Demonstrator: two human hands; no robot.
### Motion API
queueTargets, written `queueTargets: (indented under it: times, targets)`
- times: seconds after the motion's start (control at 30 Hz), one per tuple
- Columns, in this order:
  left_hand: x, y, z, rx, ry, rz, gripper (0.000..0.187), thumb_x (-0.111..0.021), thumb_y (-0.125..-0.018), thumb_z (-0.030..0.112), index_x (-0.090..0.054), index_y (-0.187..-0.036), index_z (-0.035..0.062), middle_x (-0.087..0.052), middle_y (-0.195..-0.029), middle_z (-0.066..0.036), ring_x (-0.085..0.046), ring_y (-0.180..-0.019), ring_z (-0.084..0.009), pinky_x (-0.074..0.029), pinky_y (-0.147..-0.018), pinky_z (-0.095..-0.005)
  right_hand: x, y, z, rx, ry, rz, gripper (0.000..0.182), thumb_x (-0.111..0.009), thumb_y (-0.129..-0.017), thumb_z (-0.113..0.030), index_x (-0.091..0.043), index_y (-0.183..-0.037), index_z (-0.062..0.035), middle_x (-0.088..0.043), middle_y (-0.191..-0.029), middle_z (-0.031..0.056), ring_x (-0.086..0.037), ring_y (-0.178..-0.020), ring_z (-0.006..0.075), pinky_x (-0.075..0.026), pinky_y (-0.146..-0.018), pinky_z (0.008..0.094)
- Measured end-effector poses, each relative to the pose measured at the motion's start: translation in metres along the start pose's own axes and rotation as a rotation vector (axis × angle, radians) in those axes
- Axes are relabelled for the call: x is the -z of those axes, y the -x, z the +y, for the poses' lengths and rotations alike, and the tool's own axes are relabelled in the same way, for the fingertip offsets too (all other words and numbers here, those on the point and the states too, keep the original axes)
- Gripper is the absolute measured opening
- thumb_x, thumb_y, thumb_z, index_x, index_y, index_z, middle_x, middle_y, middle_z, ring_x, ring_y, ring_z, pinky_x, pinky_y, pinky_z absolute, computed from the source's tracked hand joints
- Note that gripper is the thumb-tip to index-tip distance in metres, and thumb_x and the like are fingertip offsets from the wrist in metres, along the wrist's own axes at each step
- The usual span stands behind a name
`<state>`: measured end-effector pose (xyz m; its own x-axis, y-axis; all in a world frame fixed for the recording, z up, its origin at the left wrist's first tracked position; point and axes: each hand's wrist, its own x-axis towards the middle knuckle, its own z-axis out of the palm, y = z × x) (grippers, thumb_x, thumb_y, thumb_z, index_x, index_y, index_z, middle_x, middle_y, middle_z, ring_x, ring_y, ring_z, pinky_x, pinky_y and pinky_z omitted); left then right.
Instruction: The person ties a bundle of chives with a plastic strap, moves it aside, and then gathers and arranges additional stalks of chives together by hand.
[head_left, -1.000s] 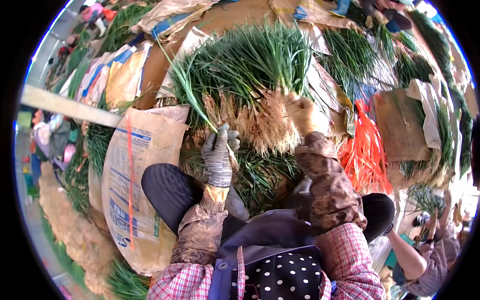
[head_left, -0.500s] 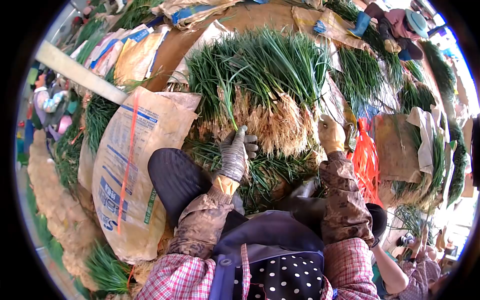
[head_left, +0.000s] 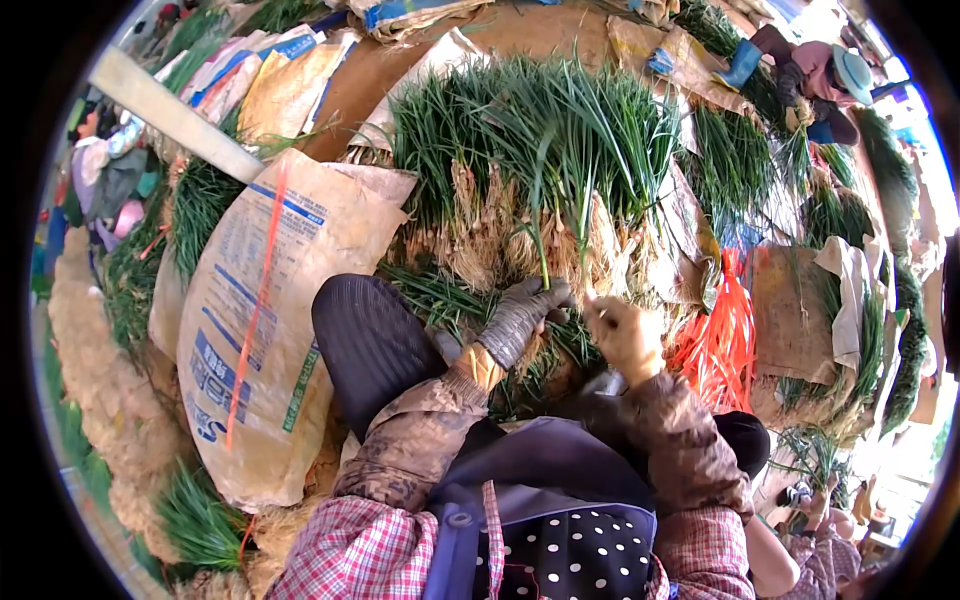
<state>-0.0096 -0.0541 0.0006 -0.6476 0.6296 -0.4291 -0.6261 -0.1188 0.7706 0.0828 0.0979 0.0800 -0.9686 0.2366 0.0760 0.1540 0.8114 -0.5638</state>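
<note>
My left hand (head_left: 525, 318), in a grey glove, is closed around the lower end of a green spring onion stalk (head_left: 543, 250) that stands up from the fist. My right hand (head_left: 628, 335), in a tan glove, is closed just to its right, fingertips by the hanging roots; what it pinches, if anything, is hidden. In front of both hands lies a big heap of spring onions (head_left: 480, 225), green tops pointing away and pale roots toward me. More loose greens (head_left: 440, 300) lie beneath my left hand, between my knees.
A large printed sack (head_left: 255, 340) lies to the left, with a pale beam (head_left: 175, 115) behind it. Red plastic strips (head_left: 720, 335) hang at the right beside a brown sack (head_left: 792, 310). A person in a hat (head_left: 850, 75) works at the upper right among more onion heaps.
My left hand has moved right and slightly down with the stalk. My right hand has come left and down from the heap's right side, so both hands are now close together.
</note>
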Motion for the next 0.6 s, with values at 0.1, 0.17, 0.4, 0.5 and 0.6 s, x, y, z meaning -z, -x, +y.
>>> queueTargets:
  times: [0.1,0.17,0.4,0.5,0.6]
  targets:
    - [-0.003,0.002,0.002,0.074,-0.095,0.031,0.022,-0.066,-0.086,0.024,-0.065,-0.097,0.0046,-0.065,-0.07,-0.001,-0.051,-0.049,-0.0055,-0.036,-0.04,-0.0198,-0.018,0.016,0.002,-0.185,-0.244,-0.288,0.036,-0.064,-0.085,-0.041,-0.067,-0.092,-0.006,-0.067,-0.073,0.0138,-0.064,-0.061,0.0207,-0.051,-0.055,0.0354]
    - [-0.006,0.005,0.004,0.102,-0.136,0.085,0.021,-0.067,-0.086,0.024,-0.066,-0.093,0.0038,-0.063,-0.065,-0.001,-0.047,-0.043,-0.0053,-0.034,-0.039,-0.0194,-0.035,0.012,0.024,-0.369,-0.329,-0.24,0.053,-0.055,-0.091,-0.047,-0.061,-0.108,0.0029,-0.067,-0.096,0.0155,-0.064,-0.084,0.0206,-0.052,-0.072,0.033]
    - [-0.012,0.007,0.006,0.122,-0.132,0.113,0.014,-0.067,-0.085,0.015,-0.064,-0.09,0.0026,-0.063,-0.064,-0.004,-0.048,-0.041,-0.007,-0.037,-0.038,-0.0211,-0.09,-0.043,0.042,-0.708,-0.987,-0.002,0.03,-0.063,-0.088,-0.026,-0.064,-0.103,0.0003,-0.069,-0.09,0.0126,-0.064,-0.074,0.016,-0.054,-0.07,0.0269]
    - [-0.019,0.019,0.013,0.089,-0.064,0.186,0.011,-0.066,-0.084,0.008,-0.06,-0.09,0.0007,-0.064,-0.07,-0.007,-0.055,-0.045,-0.0106,-0.047,-0.04,-0.0244,-0.125,-0.034,0.087,-0.715,-0.538,0.007,0.017,-0.062,-0.086,-0.015,-0.068,-0.092,-0.0006,-0.069,-0.082,0.0115,-0.064,-0.063,0.0145,-0.055,-0.059,0.0264]
    - [-0.011,0.027,0.029,-0.139,0.024,0.223,0.014,-0.065,-0.086,0.013,-0.059,-0.093,0.0018,-0.064,-0.071,-0.007,-0.057,-0.049,-0.011,-0.048,-0.042,-0.0241,-0.119,-0.007,0.098,-0.41,-0.041,-0.502,0.018,-0.058,-0.085,-0.013,-0.069,-0.093,-0.0003,-0.068,-0.088,0.0184,-0.068,-0.074,0.0252,-0.057,-0.071,0.0332]
